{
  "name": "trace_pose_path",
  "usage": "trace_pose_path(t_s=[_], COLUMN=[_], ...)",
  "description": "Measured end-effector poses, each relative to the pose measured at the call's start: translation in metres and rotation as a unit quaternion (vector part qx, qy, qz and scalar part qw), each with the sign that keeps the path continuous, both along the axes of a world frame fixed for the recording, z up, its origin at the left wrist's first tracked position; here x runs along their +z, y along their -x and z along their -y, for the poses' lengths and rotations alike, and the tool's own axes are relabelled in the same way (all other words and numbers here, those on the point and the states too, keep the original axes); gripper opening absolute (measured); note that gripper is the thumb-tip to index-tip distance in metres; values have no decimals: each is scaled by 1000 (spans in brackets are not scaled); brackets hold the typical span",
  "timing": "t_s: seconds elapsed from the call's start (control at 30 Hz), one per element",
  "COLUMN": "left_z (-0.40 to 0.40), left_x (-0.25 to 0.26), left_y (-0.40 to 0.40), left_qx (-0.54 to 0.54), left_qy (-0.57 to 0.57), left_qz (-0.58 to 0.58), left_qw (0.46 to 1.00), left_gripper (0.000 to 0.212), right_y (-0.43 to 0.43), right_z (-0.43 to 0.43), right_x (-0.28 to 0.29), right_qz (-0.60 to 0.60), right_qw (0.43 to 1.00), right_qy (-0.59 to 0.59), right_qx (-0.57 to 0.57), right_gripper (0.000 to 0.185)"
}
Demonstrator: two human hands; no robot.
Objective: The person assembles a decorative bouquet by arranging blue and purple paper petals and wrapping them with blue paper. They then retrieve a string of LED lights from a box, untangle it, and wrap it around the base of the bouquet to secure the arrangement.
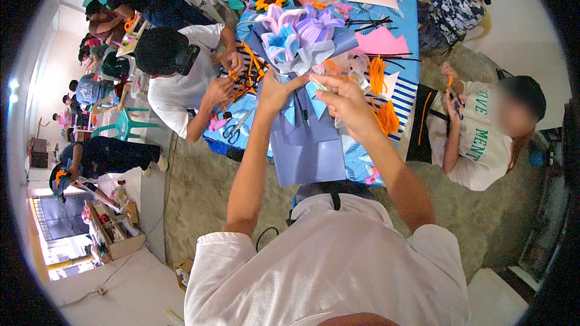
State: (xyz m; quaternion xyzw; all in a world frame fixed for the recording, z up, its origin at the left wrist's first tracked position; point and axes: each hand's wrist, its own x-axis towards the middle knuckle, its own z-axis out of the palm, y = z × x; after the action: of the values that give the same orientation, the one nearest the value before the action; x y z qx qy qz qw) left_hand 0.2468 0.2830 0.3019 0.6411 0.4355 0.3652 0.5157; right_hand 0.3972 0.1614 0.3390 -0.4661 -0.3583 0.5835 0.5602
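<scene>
A bouquet of pipe-cleaner flowers (290,38), pink, blue and purple, lies on the table before me, wrapped in grey-blue paper (308,158). My left hand (278,93) grips the gathered neck of the wrapping. Beside it, my right hand (342,102) pinches a small pale item at the neck; fingers hide most of it, so its kind is unclear. Light blue ribbon tails (318,102) hang below the neck, under and between my hands. An orange sunflower (271,0) with green leaves sits beyond the bouquet.
Orange pipe cleaners (386,117), pink paper (383,41), scissors (233,132) and a pink glue gun (220,122) lie on the blue-patterned table (360,151). A co-worker (181,68) handles orange pieces at left; another (480,131) holds scissors at right.
</scene>
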Motion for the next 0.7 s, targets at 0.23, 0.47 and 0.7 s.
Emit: trace_pose_path(t_s=[0.23, 0.47, 0.7], left_z=[9, 4, 23], left_x=[11, -13, -103], left_y=[-9, -7, 15], left_qx=[12, 17, 51], left_qy=[-32, -59, 113], left_qz=[5, -70, -123], left_qw=[999, 996, 985], left_gripper=[62, 73, 73], right_y=[14, 3, 16], right_z=[1, 1, -1], right_x=[-6, -17, -91], right_qz=[152, 69, -35], right_qw=[979, 996, 996], right_qy=[-118, -38, 80], right_qx=[-63, -35, 14], right_gripper=[41, 43, 45])
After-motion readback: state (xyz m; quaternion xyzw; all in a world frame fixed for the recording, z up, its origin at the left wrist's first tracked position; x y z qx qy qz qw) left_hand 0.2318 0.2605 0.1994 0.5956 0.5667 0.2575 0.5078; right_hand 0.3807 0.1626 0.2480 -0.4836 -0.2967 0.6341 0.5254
